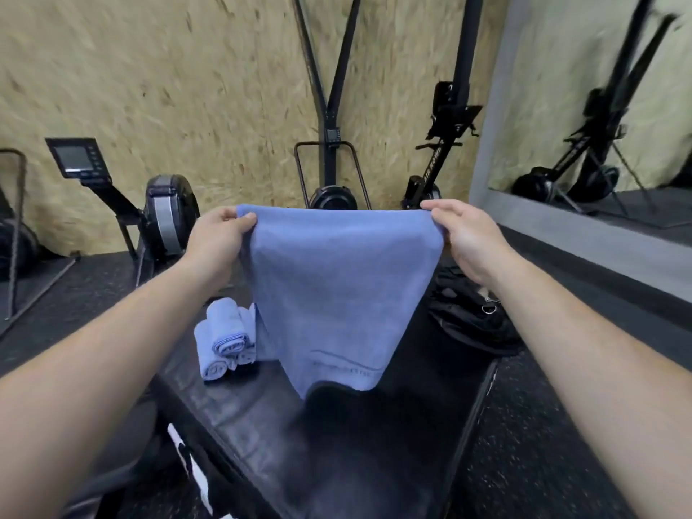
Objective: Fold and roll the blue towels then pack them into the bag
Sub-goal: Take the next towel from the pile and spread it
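Above the bench (337, 436), left hand (217, 237) and right hand (464, 234) each pinch a top corner of the blue towel (340, 294), which hangs spread; rolled towels (224, 339) sit left, black bag (468, 316) right; fold step starting; next, likely lay it flat and halve.

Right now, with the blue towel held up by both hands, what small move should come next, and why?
Probably lower the towel flat onto the bench: left hand and right hand pinch its top corners, it hangs unfolded, so folding likely needs a surface.
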